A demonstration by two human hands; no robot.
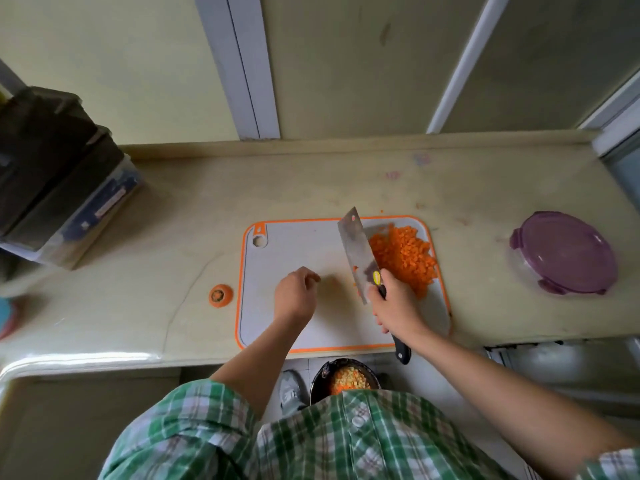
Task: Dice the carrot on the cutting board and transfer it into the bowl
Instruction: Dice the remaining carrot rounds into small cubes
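Far left, the label on a storage box (110, 202) is too blurred to read, and a carrot stub (220, 296) lies on the counter (156, 230) beside the orange-rimmed cutting board (294, 244). The left hand (296, 295) is held over the board, back up, fingers loosely curled and holding nothing. The right hand (393, 306) grasps the black handle of a cleaver (356, 251), whose blade slants just beside the diced carrot (405, 259) heaped on the board's right side, while the bowl (318, 381) sits below the counter edge.

Heap of small orange carrot cubes (405, 261) on a pale grey, orange-rimmed plastic cutting board (294, 237).
The heap covers the flat board's far right part. A dark round bowl (316, 380), below the board's near edge, holds yellow and orange dice.
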